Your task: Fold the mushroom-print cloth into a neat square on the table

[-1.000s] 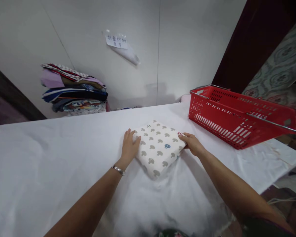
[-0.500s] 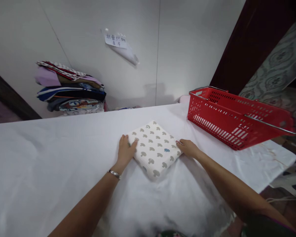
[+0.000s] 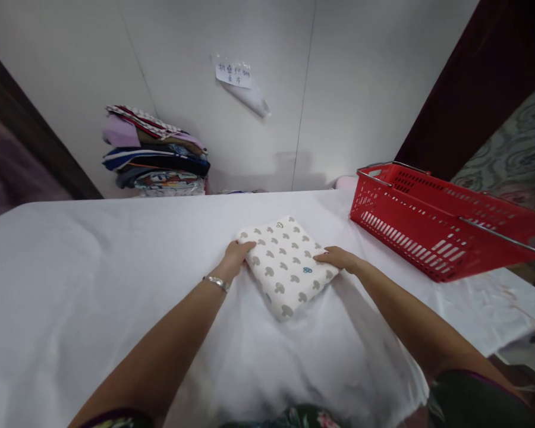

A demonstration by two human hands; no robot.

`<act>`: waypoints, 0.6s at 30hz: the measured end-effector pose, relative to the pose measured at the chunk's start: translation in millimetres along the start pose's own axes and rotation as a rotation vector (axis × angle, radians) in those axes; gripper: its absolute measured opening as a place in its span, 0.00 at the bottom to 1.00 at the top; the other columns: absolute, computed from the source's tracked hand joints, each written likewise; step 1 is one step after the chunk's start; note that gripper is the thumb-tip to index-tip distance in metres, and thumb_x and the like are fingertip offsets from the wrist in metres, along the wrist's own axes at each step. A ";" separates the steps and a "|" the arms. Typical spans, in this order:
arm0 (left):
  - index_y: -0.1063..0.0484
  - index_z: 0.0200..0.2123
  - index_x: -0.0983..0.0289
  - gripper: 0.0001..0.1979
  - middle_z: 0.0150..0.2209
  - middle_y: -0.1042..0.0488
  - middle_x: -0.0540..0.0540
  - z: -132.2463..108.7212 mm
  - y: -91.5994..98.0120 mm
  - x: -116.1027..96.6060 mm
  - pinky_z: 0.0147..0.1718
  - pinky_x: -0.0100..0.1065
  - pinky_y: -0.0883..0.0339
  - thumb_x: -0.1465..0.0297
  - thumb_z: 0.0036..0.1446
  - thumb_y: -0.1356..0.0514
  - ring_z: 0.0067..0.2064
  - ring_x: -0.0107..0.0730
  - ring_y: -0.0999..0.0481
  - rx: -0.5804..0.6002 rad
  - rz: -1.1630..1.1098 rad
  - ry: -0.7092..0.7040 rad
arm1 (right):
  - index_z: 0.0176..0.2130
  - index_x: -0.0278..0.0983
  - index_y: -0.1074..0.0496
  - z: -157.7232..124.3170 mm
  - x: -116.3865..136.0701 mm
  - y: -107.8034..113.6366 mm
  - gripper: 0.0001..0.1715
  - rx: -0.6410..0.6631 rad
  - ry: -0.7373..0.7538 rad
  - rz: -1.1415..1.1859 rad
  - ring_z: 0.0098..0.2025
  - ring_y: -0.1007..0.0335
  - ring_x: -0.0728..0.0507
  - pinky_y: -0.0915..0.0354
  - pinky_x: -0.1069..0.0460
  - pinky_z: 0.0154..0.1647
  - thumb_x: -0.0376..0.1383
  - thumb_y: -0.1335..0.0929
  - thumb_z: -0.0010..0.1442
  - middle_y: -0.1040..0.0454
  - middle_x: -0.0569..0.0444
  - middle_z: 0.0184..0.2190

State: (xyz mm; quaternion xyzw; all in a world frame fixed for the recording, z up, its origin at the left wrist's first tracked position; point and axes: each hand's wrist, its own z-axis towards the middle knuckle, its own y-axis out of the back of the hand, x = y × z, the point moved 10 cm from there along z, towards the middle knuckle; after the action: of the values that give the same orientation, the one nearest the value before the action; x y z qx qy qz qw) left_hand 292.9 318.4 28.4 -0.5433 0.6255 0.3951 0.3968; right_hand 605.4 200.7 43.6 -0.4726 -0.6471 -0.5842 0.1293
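Observation:
A folded white cloth (image 3: 288,267) with grey mushroom prints and one blue mushroom lies cornerwise in front of me, in a thick square. My left hand (image 3: 238,254) grips its left corner, thumb on top and the other fingers hidden under the edge. At the right corner my right hand (image 3: 339,259) pinches the cloth, with thumb and fingertips over the upper face and part of the hand beside the edge. A silver bracelet (image 3: 217,283) circles my left wrist. Beneath the cloth spreads a white sheet-covered table (image 3: 116,285).
A red perforated basket (image 3: 428,232) with metal handles stands at the table's right end. Behind the far edge, on the left, rises a stack of folded fabrics (image 3: 158,154). A handwritten paper note (image 3: 234,72) hangs on the wall.
The view has swung left, so everything sits further right. My left fingers have slid under the cloth's edge, and my right fingers reach further over its top.

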 end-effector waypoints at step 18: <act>0.32 0.53 0.62 0.26 0.54 0.29 0.59 -19.6 145.6 -36.2 0.52 0.41 0.37 0.55 0.53 0.44 0.52 0.45 0.29 -0.142 0.901 -0.391 | 0.38 0.34 0.32 -112.4 60.3 -211.8 0.14 0.634 0.056 0.535 0.19 0.31 0.51 0.36 0.58 0.18 0.35 0.31 0.49 0.30 0.61 0.19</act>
State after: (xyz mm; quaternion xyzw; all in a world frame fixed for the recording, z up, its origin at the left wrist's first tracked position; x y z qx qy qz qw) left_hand 150.4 327.8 78.4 -0.1604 0.6836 0.6636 0.2582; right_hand 369.3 157.1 -15.4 -0.5447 -0.6458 -0.3142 0.4331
